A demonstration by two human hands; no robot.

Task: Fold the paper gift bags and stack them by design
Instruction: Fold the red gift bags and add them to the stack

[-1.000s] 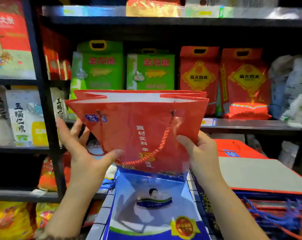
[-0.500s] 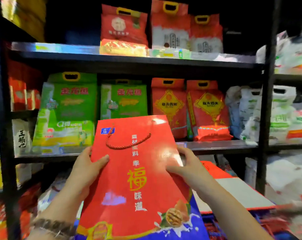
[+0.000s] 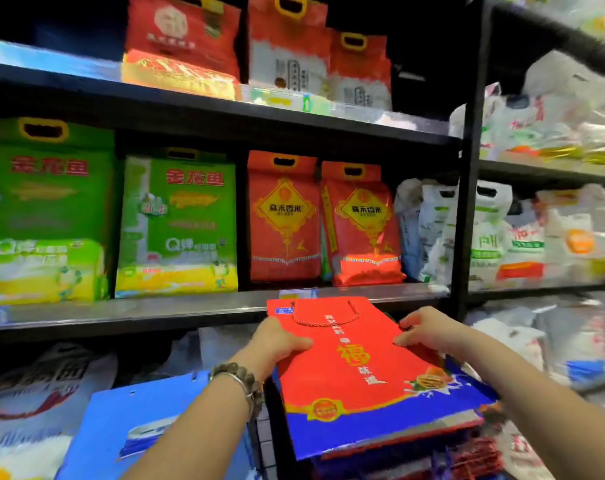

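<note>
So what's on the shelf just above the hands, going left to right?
Green rice bag, second green rice bag, red rice bag, second red rice bag, then white bags.

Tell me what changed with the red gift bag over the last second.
The red gift bag, a second ago held up open in front of the shelves, was flattened, then lowered onto the stack of folded bags at the right. The left hand and right hand kept gripping its side edges throughout. The rice packs on the shelves stayed put.
</note>
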